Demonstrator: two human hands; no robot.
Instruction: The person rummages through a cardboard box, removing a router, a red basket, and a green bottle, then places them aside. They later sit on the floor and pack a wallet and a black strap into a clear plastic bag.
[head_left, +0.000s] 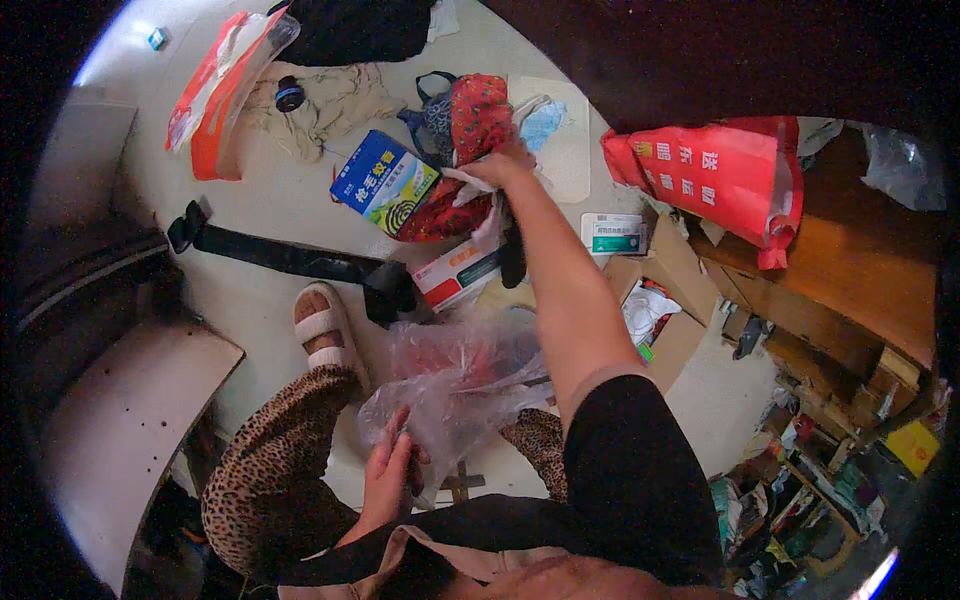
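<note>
My left hand (390, 459) is low in the view, with its fingers around the edge of a clear plastic bag (457, 397). The bag spreads in front of me, and something reddish shows through it. Farther out, my right hand (508, 166) is closed on a red patterned cloth (480, 112), part of which lies below the wrist. A pale strip (469, 184) hangs beside those fingers. Left of that hand lies a blue and green mosquito-coil box (384, 180). Under my right forearm is a white and red carton (459, 271), partly covered.
A black strap (277, 251) crosses the floor at left, near my sandalled foot (321, 326). An orange-edged plastic bag (225, 97) lies at far left. To the right are an open cardboard box (675, 337), a small green-and-white box (615, 234) and a red bag (712, 176) bearing writing.
</note>
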